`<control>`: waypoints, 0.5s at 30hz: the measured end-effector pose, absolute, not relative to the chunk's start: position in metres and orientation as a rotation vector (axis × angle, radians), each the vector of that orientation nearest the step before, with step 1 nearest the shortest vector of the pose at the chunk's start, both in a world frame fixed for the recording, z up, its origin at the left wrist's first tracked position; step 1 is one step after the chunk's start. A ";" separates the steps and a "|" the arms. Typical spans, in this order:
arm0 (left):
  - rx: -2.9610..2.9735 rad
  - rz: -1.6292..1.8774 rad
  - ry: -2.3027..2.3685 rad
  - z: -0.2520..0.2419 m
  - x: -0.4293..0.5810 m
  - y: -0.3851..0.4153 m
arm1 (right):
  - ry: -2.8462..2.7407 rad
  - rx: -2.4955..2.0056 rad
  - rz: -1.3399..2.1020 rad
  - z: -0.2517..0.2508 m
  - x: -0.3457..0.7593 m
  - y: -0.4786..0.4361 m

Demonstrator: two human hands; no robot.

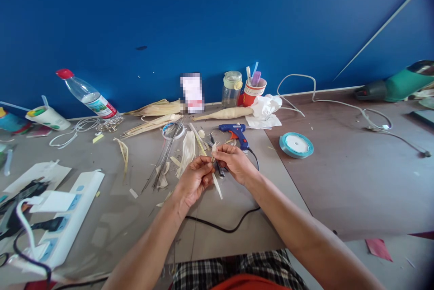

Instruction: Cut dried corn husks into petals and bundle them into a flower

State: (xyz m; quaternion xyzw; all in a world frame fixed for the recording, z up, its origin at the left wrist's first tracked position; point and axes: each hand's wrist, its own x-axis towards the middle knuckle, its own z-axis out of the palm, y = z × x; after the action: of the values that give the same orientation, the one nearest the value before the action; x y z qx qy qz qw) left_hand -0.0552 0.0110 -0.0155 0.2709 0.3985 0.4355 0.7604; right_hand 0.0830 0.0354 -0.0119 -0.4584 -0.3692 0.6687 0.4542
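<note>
My left hand [196, 177] and my right hand [235, 161] meet over the table, fingertips pinched close together on a narrow pale strip of corn husk [217, 186]. One end of the strip hangs below the fingers and a bit sticks up above them. A small dark object [221, 170] shows beside the fingertips; I cannot tell what it is. Just behind the hands lies a blue hot glue gun [237, 131] with an orange trigger. Left of the hands are a larger husk piece [188, 147] and a bundle of thin wires [162, 163].
Dried husks [152, 109] lie along the blue wall near a red-capped bottle [96, 102], a glass jar [231, 91] and a red paper cup [251, 93]. A ribbon roll [286, 149] is at right. A power strip [83, 199] lies at left. The black cord [227, 230] runs close to my forearms.
</note>
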 end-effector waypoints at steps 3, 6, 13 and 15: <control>0.571 0.953 0.860 -0.016 -0.056 0.012 | -0.922 -1.130 1.650 -0.012 0.083 0.036; 0.555 0.958 0.853 -0.016 -0.056 0.012 | -0.931 -1.127 1.654 -0.011 0.084 0.036; 0.532 0.981 0.878 -0.011 -0.057 0.012 | -0.959 -1.147 1.599 -0.008 0.087 0.036; 0.537 0.992 0.875 -0.011 -0.059 0.013 | -1.022 -1.245 1.470 -0.009 0.088 0.038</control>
State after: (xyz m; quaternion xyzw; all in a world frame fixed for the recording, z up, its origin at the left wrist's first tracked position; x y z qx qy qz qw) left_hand -0.0585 0.0131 -0.0111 0.2463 0.4014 0.4548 0.7559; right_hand 0.0882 0.0375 -0.0086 -0.5061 -0.4155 0.5979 0.4622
